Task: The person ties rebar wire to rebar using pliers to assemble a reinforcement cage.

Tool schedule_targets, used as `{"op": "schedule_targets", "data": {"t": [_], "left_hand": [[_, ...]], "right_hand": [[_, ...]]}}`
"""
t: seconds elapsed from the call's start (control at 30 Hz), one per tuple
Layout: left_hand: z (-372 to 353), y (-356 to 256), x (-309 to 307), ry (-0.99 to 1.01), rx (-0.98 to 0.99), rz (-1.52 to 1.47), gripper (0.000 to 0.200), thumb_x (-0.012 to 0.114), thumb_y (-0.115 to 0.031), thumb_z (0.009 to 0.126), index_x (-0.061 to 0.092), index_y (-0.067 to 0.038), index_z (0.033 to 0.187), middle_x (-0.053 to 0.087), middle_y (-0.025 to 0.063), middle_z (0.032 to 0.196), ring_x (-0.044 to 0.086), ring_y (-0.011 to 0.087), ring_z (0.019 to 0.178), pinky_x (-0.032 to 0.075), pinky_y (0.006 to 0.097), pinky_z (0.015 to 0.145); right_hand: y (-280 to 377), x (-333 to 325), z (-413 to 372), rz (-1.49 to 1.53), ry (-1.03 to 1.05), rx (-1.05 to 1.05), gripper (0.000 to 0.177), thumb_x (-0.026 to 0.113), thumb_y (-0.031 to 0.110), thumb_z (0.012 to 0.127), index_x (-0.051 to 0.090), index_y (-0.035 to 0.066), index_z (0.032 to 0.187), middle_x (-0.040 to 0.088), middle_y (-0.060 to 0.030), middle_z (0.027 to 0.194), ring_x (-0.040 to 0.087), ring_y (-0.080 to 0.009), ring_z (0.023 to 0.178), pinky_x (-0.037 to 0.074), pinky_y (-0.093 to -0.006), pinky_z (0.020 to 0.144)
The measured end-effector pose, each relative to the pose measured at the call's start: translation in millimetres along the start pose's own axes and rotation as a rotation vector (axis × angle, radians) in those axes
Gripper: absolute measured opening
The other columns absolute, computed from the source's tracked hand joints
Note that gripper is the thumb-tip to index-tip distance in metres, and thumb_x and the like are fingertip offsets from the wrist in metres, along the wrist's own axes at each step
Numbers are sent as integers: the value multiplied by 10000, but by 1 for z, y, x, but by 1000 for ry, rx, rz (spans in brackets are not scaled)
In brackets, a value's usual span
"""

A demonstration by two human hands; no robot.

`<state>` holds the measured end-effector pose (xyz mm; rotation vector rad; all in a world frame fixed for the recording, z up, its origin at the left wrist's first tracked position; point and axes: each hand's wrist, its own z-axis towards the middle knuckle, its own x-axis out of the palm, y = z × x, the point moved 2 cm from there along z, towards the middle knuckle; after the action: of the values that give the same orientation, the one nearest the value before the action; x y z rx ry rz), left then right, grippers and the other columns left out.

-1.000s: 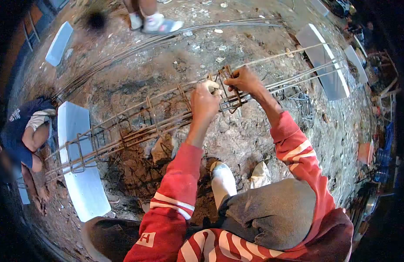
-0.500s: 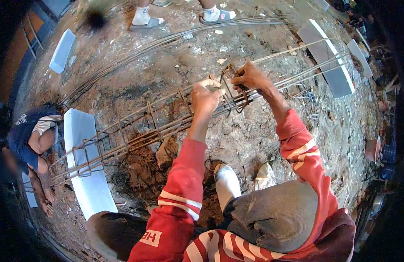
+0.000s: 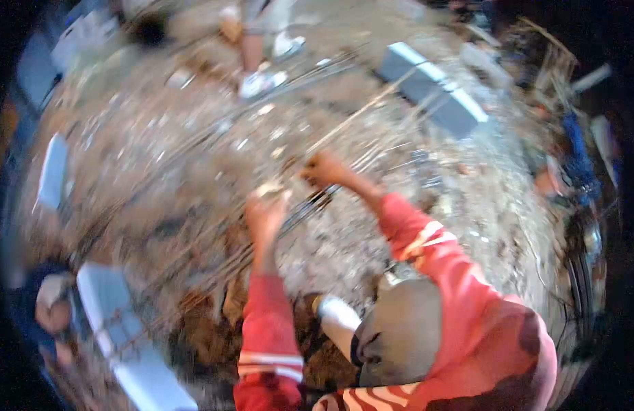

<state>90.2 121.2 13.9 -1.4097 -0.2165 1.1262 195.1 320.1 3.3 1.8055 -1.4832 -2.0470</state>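
My left hand (image 3: 267,209) is closed at the near side of a long cage of steel bars (image 3: 235,260), its fingertips round something pale that is too blurred to name. Just to the right, my right hand (image 3: 324,170) is closed over the bars where dark metal pieces cluster; what its fingers grip is smeared by motion. The cage runs from the lower left to the upper right. One end lies across a white block (image 3: 153,370), and the bars at the other end reach over a grey block (image 3: 426,89).
Another person (image 3: 50,308) crouches at the left edge. Someone's foot (image 3: 262,82) is on the ground at the top. A pale block (image 3: 53,171) lies at far left. Loose long bars (image 3: 194,137) cross the dirt beyond the cage. Clutter fills the right edge.
The whole view has swung and blurred; hands and cage now appear farther left and lower. A foot at the top has shifted. Both hands remain close together at the cage.
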Motion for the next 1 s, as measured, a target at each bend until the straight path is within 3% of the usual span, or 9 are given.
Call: {"op": "schedule_targets", "data": {"t": [0.03, 0.17, 0.3, 0.33, 0.47, 0.6, 0.73, 0.87, 1.0], "left_hand": [[0, -18, -11, 51, -132, -205, 301, 787, -306, 713, 719, -104, 926, 677, 144, 960, 614, 308, 929, 461, 387, 864], [-2, -55, -40, -24, -149, -209, 258, 746, -208, 747, 708, -41, 941, 693, 136, 917, 637, 241, 815, 488, 349, 729], [1, -62, -34, -89, -255, -518, 234, 726, -178, 764, 706, -34, 947, 689, 126, 902, 625, 251, 811, 484, 353, 739], [7, -67, -26, -105, -272, -647, 188, 713, -157, 784, 694, -26, 918, 670, 91, 834, 612, 206, 726, 482, 317, 654], [12, -105, -34, -117, -385, -1100, 95, 691, -109, 809, 659, -57, 883, 608, 6, 759, 537, 86, 579, 396, 217, 484], [21, -119, -50, -69, -469, -1287, 77, 679, -97, 810, 649, -64, 872, 606, 2, 751, 534, 83, 587, 393, 210, 471], [41, -87, -68, -164, -434, -1249, 74, 677, -109, 811, 632, -54, 833, 611, 16, 747, 529, 81, 581, 382, 210, 464], [46, -31, -78, -407, -522, -1250, 87, 671, -106, 820, 622, -43, 855, 623, 27, 756, 540, 85, 587, 390, 216, 478], [35, -10, -71, -568, -533, -1076, 139, 665, -105, 839, 626, -15, 937, 630, 45, 764, 556, 88, 586, 419, 219, 481]], "right_hand": [[9, -2, -3, -133, -53, -8, 411, 683, 417, 819, 706, 11, 762, 678, -102, 645, 625, -175, 544, 502, -355, 552], [39, -12, -25, -114, -163, 200, 262, 695, 326, 826, 721, 66, 853, 698, -41, 671, 666, -154, 560, 526, -325, 555], [38, -7, -32, -351, -321, 117, 307, 682, 366, 821, 720, 92, 954, 706, -142, 813, 690, -304, 752, 533, -428, 680], [44, -14, -41, -361, -258, 196, 372, 670, 396, 815, 695, 107, 1048, 686, -196, 886, 664, -372, 847, 519, -467, 734], [66, -47, -104, -508, -366, 192, 425, 662, 407, 810, 648, 115, 1118, 684, -185, 945, 655, -379, 887, 523, -470, 759], [95, -118, -168, -791, -296, 288, 335, 646, 352, 817, 676, 93, 1028, 687, -168, 946, 661, -359, 887, 530, -466, 767], [59, -181, -169, -871, -416, 205, 269, 639, 326, 805, 697, 95, 929, 685, -179, 852, 664, -374, 770, 527, -467, 705], [79, -164, -150, -805, -225, 237, 259, 616, 294, 822, 693, 89, 959, 695, -176, 890, 669, -368, 854, 536, -455, 766], [79, -119, -105, -724, -20, -120, 221, 632, 261, 830, 658, 50, 890, 684, -175, 793, 664, -367, 761, 531, -457, 699]]}}
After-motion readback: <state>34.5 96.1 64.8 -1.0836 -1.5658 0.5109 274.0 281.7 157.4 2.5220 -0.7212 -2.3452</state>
